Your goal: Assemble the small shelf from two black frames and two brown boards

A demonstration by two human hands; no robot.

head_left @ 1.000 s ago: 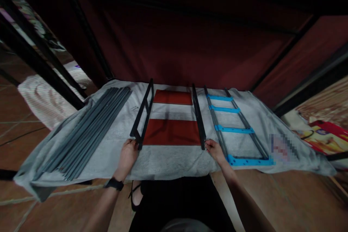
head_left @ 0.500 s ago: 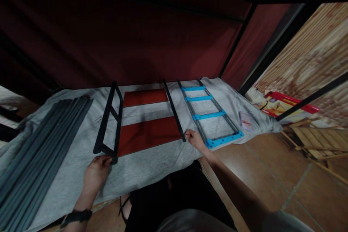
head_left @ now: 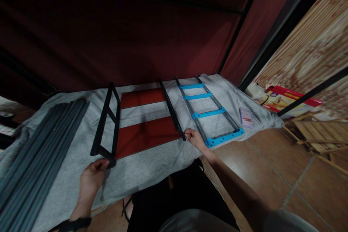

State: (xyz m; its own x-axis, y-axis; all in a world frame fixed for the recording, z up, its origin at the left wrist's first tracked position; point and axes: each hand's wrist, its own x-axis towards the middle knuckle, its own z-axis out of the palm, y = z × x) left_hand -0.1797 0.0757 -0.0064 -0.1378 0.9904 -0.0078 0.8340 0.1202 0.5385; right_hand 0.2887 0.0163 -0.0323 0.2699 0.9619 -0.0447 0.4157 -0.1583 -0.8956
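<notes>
dark red fabric panel (head_left: 141, 43) closes the far side; below it, a surface draped in light grey cloth (head_left: 141, 168) carries the layout. left to right: bundle of straight grey rods (head_left: 46, 152); black rectangular frame with a middle crossbar (head_left: 103, 117), propped on edge; near flat red-brown board (head_left: 148, 135) and far flat red-brown board (head_left: 143, 98); narrow black side frame (head_left: 172, 109); grey-railed ladder shape with bright blue crosspieces (head_left: 224, 139).

grip: left hand (head_left: 92, 175), thumb and fingers drawn together at the near right corner of the rectangular frame; contact likely, firm hold cannot be told. right hand (head_left: 193, 137), fingertips pinched at the near end of the side frame; whether a small part sits between them, too small to tell.

key relation: each black frame extends away from its own hand, long axis near-far. both boards lie between the frames, long axes left-right, inward of both hands. right hand is also just left of the ladder shape's near left corner.
</notes>
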